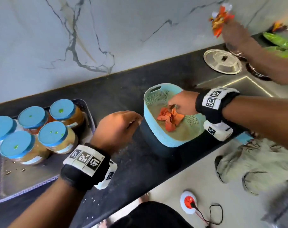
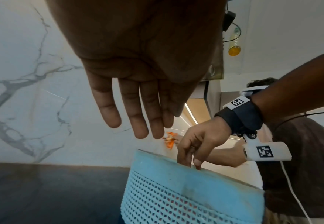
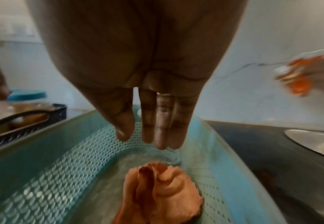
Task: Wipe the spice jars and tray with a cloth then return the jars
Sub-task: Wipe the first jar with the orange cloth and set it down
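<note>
Several spice jars (image 1: 52,134) with blue lids stand on a dark tray (image 1: 24,181) at the left of the black counter. A light blue perforated basket (image 1: 171,143) sits mid-counter with a crumpled orange cloth (image 1: 170,119) inside. My right hand (image 1: 172,106) reaches into the basket, its straight fingers (image 3: 161,121) pointing down just above the cloth (image 3: 161,191), holding nothing. My left hand (image 1: 136,120) hovers empty between the tray and the basket (image 2: 186,197), its fingers (image 2: 138,113) straight.
Another person's arm (image 1: 255,53) reaches over the back right, holding an orange and white packet (image 1: 221,18). A steel lid (image 1: 223,61) lies beside the sink (image 1: 247,86). Below the counter edge are a grey cloth (image 1: 255,162) and a floor socket (image 1: 188,202).
</note>
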{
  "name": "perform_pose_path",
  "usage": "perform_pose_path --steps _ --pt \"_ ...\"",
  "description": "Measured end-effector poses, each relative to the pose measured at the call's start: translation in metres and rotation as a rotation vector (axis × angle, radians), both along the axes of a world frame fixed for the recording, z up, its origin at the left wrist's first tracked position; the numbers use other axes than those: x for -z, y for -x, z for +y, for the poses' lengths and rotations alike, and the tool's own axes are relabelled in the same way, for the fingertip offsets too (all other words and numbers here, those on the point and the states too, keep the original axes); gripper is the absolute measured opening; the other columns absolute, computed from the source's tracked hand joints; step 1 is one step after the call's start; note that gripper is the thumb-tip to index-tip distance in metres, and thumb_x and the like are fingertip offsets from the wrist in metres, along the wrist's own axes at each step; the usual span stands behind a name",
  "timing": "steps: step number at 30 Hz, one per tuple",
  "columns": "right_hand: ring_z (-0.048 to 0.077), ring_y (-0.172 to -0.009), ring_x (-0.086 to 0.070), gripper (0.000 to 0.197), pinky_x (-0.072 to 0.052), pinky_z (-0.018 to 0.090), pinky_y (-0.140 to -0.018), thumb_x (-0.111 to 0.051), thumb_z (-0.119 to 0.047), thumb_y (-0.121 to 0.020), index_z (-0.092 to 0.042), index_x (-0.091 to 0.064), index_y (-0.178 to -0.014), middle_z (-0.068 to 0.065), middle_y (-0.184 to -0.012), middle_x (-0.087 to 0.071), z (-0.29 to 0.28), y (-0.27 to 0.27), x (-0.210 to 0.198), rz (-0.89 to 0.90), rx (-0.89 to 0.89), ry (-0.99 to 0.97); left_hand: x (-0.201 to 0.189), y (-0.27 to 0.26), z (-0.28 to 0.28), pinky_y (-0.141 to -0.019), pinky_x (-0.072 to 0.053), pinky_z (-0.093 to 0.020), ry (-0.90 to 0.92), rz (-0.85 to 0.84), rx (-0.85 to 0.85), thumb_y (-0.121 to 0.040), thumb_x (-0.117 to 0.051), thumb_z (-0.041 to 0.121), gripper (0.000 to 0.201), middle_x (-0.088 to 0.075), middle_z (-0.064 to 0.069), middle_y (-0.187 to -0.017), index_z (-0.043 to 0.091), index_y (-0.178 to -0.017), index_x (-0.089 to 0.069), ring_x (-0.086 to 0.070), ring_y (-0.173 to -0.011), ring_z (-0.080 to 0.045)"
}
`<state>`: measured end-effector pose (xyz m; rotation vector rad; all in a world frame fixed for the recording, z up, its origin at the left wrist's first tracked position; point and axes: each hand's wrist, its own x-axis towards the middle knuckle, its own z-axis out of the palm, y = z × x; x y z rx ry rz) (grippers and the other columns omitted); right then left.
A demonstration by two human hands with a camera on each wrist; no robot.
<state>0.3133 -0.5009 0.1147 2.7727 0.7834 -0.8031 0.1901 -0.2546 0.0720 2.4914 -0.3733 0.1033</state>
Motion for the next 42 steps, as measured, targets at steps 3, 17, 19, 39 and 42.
perform_pose_path --steps 3,17,19,39,42 --pt "0.025 -0.082 -0.065 0.029 -0.051 0.032 -0.073 -0.059 -0.039 -0.077 -0.019 -0.067 -0.096 -0.001 -0.091 -0.072 0.016 -0.014 0.014 0.128 -0.165 0.205 0.005 -0.002 0.002 -0.081 -0.057 -0.04 0.021 -0.007 -0.084 -0.094 -0.053 0.039 0.027 -0.075 0.014 -0.107 0.03 -0.107 -0.075 -0.07 -0.101 -0.018" --pt "0.017 -0.065 -0.053 0.023 -0.037 0.026 -0.061 -0.067 -0.027 -0.085 -0.024 -0.06 -0.063 -0.006 -0.065 -0.059 0.019 -0.049 0.022 0.029 -0.073 0.045 0.021 0.008 0.034 -0.078 -0.053 -0.033 0.067 -0.022 -0.263 -0.099 -0.062 0.035 0.017 -0.075 0.012 -0.105 0.028 -0.105 -0.076 -0.068 -0.098 -0.014" --pt "0.013 -0.066 -0.055 0.023 -0.038 0.024 -0.06 -0.076 -0.021 -0.08 -0.027 -0.061 -0.063 -0.008 -0.068 -0.062 0.007 -0.053 0.008 -0.034 0.054 -0.221 0.018 0.012 0.038 -0.075 -0.049 -0.029 0.076 -0.026 -0.275 -0.099 -0.066 0.03 0.012 -0.075 0.012 -0.105 0.027 -0.106 -0.076 -0.067 -0.095 -0.013" --pt "0.028 -0.085 -0.067 0.015 -0.052 0.041 -0.077 -0.057 0.002 -0.095 -0.007 -0.067 -0.1 0.015 -0.092 -0.071 0.167 0.098 0.014 0.448 0.678 -1.415 0.022 0.13 0.171 -0.076 -0.051 -0.023 0.168 -0.101 -0.317 -0.098 -0.061 0.033 0.02 -0.074 0.012 -0.098 0.021 -0.099 -0.077 -0.068 -0.088 -0.007" --pt "0.026 -0.078 -0.068 0.022 -0.051 0.04 -0.071 -0.058 0.006 -0.093 -0.013 -0.068 -0.099 0.009 -0.082 -0.072 0.187 0.113 0.025 0.448 0.72 -1.406 0.029 0.15 0.196 -0.073 -0.054 -0.029 0.166 -0.106 -0.409 -0.098 -0.059 0.038 0.022 -0.074 0.012 -0.095 0.023 -0.1 -0.076 -0.067 -0.083 -0.006"
